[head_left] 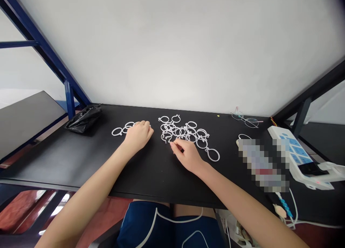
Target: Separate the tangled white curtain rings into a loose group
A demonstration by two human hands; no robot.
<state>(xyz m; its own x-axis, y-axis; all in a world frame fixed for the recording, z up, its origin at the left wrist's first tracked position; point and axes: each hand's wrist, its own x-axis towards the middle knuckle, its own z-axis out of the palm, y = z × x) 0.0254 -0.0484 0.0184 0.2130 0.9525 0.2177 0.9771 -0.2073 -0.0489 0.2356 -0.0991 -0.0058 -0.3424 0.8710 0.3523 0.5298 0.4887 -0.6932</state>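
Observation:
White plastic rings with small hooked ends, like shower curtain rings, lie on the black table. My left hand [138,134] is palm down on the left, its fingers curled over a ring that they mostly hide; a bit of white shows past the fingertips. Beside it, a few rings [116,132] lie in a row. At the near edge of the larger pile [185,131], my right hand [187,154] has thumb and fingers pinched on the end of a ring [166,136]. One ring [213,155] lies at the pile's right end.
A black plastic bag [84,119] lies at the back left by a blue metal frame [69,99]. To the right are eyeglasses [245,120], a blurred phone [262,165] with a cable, and a white power strip [296,154]. A white wall [172,54] rises behind the black table [142,179].

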